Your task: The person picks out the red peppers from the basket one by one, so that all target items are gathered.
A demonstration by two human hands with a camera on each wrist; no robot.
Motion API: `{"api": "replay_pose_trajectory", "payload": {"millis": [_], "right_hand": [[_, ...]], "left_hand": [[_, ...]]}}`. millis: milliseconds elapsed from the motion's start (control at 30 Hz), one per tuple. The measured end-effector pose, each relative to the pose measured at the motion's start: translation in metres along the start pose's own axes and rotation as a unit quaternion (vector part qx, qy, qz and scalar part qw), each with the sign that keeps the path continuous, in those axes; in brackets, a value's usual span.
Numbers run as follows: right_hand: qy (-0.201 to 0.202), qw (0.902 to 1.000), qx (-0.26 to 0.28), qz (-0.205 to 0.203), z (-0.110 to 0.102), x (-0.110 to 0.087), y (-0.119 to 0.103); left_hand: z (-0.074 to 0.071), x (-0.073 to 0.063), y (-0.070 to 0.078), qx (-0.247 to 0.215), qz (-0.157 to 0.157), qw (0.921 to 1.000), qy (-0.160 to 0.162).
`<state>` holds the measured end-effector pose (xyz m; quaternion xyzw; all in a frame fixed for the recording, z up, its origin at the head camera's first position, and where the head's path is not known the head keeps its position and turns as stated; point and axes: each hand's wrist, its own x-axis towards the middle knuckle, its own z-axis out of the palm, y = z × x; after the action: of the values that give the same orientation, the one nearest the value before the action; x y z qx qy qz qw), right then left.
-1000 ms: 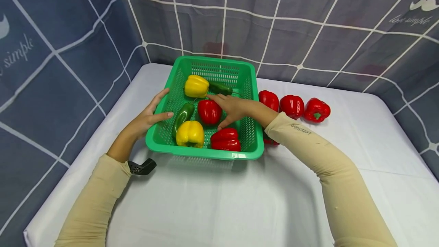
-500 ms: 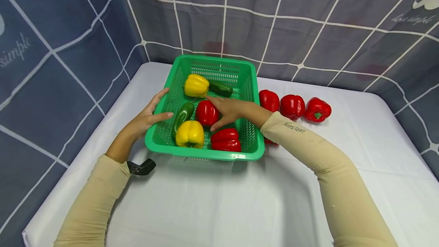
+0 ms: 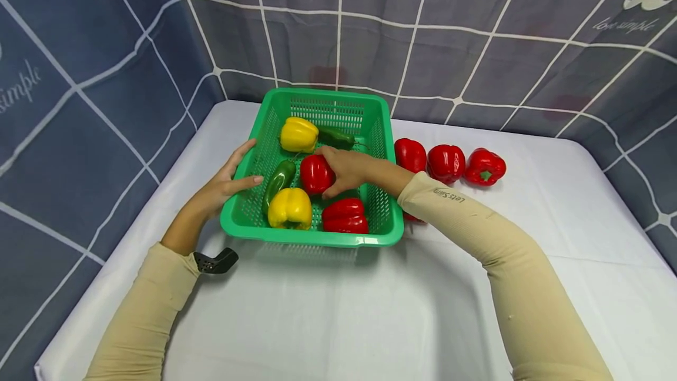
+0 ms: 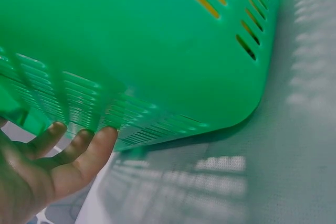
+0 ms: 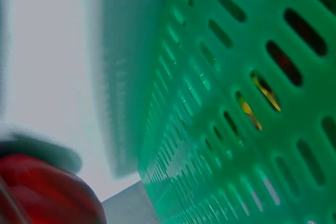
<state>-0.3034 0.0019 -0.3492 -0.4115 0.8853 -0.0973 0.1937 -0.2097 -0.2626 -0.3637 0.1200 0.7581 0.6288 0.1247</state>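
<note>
A green plastic basket point(image 3: 317, 239) with slotted walls holds yellow bell peppers point(image 3: 290, 207), green chili peppers point(image 3: 278, 181) and red bell peppers. My right hand point(image 3: 349, 168) reaches over its right side and grips a red bell pepper point(image 3: 316, 175) near the middle, fingers behind it and thumb in front. My left hand point(image 3: 224, 184) holds the basket's left side, with the thumb lying over the rim. In the left wrist view, the fingertips point(image 4: 107, 135) touch the outer wall. Another red bell pepper point(image 3: 345, 216) lies in the basket's front right part.
Right of the basket, several red bell peppers sit on the white-covered table point(image 3: 328, 310), the outermost red bell pepper point(image 3: 485, 167) showing its stem. One red bell pepper point(image 5: 47, 195) shows outside the basket in the right wrist view. A gridded curtain point(image 3: 423, 46) hangs behind.
My right hand has moved slightly left and its fingers have come around the middle red bell pepper, which has shifted a little left. The left hand stays at the basket's side.
</note>
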Motion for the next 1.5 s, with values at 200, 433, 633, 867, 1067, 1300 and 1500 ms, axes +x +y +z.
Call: {"api": "replay_pose_trajectory", "payload": {"millis": [200,433,633,867,1067,1300,1500], "right_hand": [[0.024,0.9994,0.021,-0.014,-0.004,-0.005,0.004],[0.042,0.9972,0.06,-0.013,-0.013,-0.014,0.002],[0.054,0.9948,0.085,-0.017,-0.023,-0.022,0.002],[0.054,0.9934,0.1,-0.011,-0.033,-0.031,0.003],[0.063,0.992,0.109,-0.013,-0.039,-0.039,0.005],[0.074,0.9915,0.107,-0.014,-0.048,-0.05,0.009],[0.088,0.9894,0.116,-0.011,-0.056,-0.064,0.014]], "left_hand": [[0.001,0.001,0.0,0.002,0.0,1.0,-0.004],[0.0,0.001,-0.001,0.009,0.0,1.0,-0.002],[0.001,-0.001,0.0,-0.014,-0.01,0.9998,-0.009],[0.001,-0.001,0.001,-0.02,-0.012,0.9997,-0.011],[0.001,-0.002,0.0,0.002,-0.015,0.9999,-0.005],[0.0,-0.002,0.0,-0.011,-0.017,0.9998,-0.006],[0.001,-0.002,0.002,-0.006,-0.018,0.9998,-0.005]]}}
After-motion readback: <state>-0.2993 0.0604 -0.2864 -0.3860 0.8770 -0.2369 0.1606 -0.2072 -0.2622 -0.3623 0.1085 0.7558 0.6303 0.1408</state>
